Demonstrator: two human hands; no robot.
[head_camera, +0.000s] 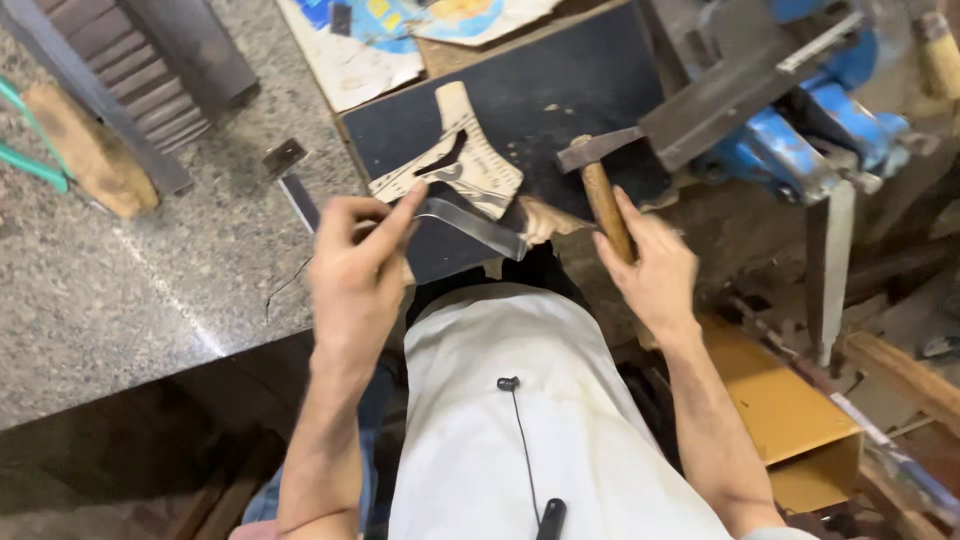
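A worker's left hand (357, 262) pinches a curved metal strip (470, 224) between thumb and fingers, while the right hand (650, 268) closes around a wooden-handled hammer (600, 190) — both held above a dark board (540, 95) bearing a paper template (478, 160), near a blue bench vise (800, 140) — beside a speckled stone countertop (120, 290).

I count two hands of mine: my left hand (358, 268) pinching one curved metal strip (470, 224), my right hand (652, 268) on one hammer (604, 190). One paper template (462, 160) at centre top, one blue vise (800, 130) upper right, one yellow box (800, 420) lower right.
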